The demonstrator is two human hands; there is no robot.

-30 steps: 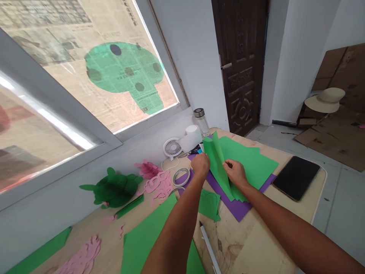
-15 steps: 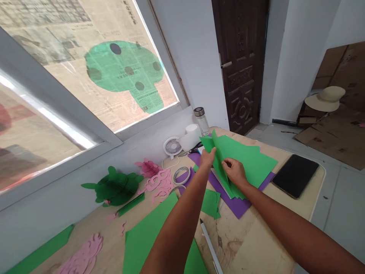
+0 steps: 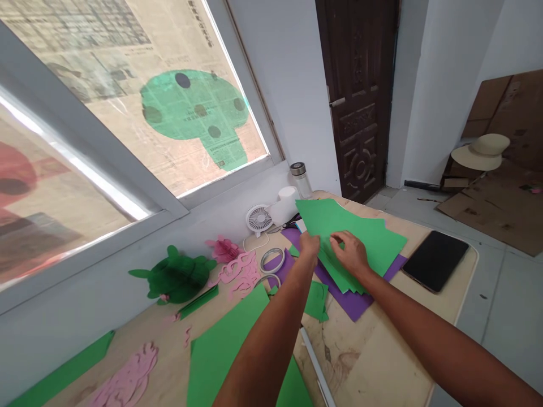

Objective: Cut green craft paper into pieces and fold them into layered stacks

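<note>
Well, my left hand (image 3: pixel 309 246): bent fingers at the left edge of the green stack (image 3: pixel 377 243); whether they grip a sheet, I cannot tell.
My right hand (image 3: pixel 350 253): over the middle of the stack, fingers curled, thumb and forefinger close together; I cannot tell if paper is pinched between them.
Green stack: on the far right part of the table (image 3: pixel 382 362), its sheets fanned unevenly, with corners jutting out.
Purple paper (image 3: pixel 356 310): under the stack, showing along its left, near and right edges.
Phone (image 3: pixel 436 261): right of the stack, dark screen up, by the table's right edge.
Green scrap (image 3: pixel 316 299): just right of my left arm (image 3: pixel 271 333), near the purple paper.
Pen (image 3: pixel 316 362): on the near side, between my arms.
Green sheet (image 3: pixel 220 345): beneath my left arm, showing on both sides of it.
Tape rolls (image 3: pixel 271 251): left of my left hand, with pink cut-outs (image 3: pixel 241 271) farther left.
Fan (image 3: pixel 259 219): far side, near the wall.
Bottle (image 3: pixel 302 182): beyond the stack, lid on.
</note>
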